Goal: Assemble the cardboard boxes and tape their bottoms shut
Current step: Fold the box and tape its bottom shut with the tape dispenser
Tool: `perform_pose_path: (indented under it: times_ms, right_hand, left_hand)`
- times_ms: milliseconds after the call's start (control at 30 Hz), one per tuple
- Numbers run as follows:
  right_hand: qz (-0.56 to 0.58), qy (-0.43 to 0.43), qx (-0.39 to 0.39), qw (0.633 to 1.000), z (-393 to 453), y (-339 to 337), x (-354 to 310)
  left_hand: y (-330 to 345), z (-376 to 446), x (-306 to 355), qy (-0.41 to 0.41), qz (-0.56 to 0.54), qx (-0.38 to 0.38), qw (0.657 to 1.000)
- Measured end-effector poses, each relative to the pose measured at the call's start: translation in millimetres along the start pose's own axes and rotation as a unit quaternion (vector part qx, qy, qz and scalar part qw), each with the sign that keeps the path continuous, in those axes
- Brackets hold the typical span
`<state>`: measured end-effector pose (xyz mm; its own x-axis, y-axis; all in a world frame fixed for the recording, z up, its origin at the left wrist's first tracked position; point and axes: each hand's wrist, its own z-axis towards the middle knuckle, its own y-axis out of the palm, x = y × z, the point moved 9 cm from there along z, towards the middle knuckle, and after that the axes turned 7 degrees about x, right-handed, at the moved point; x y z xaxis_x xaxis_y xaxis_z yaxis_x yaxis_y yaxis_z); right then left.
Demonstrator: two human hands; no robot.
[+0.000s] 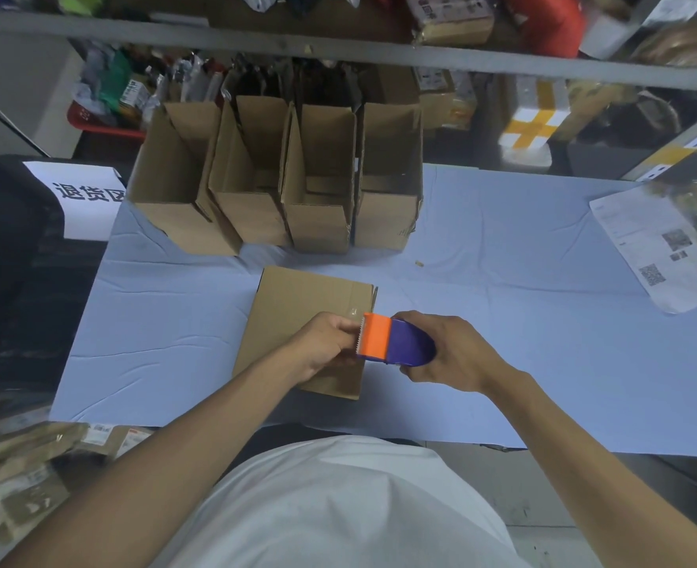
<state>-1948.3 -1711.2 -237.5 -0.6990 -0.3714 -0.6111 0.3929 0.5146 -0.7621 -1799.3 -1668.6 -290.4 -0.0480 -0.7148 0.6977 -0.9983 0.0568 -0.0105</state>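
Right hand (449,350) is wrapped around the blue body of the tape dispenser (396,342), fingers curled over its far side, orange toothed cutter pointing left. Left hand (330,342) meets it right at those teeth, fingers bunched in a pinch at the cutter edge; whether they actually have hold of a tape end, I cannot tell from here. Both hands hover over the right part of the cardboard box (297,317), which lies closed side up on the pale blue counter (502,260), its right edge running just under the dispenser and its near corner tucked below the left wrist. Out to the right of that box, a wide stretch of bare counter, broken only by a tiny scrap (419,263) and, near the far right edge, a printed sheet with QR codes (650,252). To the left, open blue surface up to the counter's edge. Beyond the box, a narrow gap, then four assembled boxes (281,178) standing open-topped in a row, sides touching, against the back edge. A white sign with black characters (80,194) sits off the left rear corner.
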Motion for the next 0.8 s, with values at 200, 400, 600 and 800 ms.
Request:
perform_pose_path:
  times_ms: [200, 400, 600, 800]
  right_hand:
    - [0.001, 0.000, -0.010, 1.000, 0.2, 4.7, -1.6]
    - [-0.039, 0.005, -0.036, 0.999, -9.4, 3.4, 4.4]
    - [-0.076, 0.037, -0.043, 0.996, -23.8, 1.7, 25.4]
    - [-0.110, 0.087, -0.043, 0.989, -33.2, -15.3, 62.4]
  left_hand:
    - [-15.7, -1.6, 14.2, 0.048, 0.192, 0.122, 0.973]
    - [-17.4, -5.0, 17.1, 0.047, 0.242, 0.165, 0.955]
    - [-40.7, -8.1, 10.3, 0.008, 0.202, 0.196, 0.960]
    - [-72.0, -1.7, 15.0, 0.019, 0.177, 0.177, 0.968]
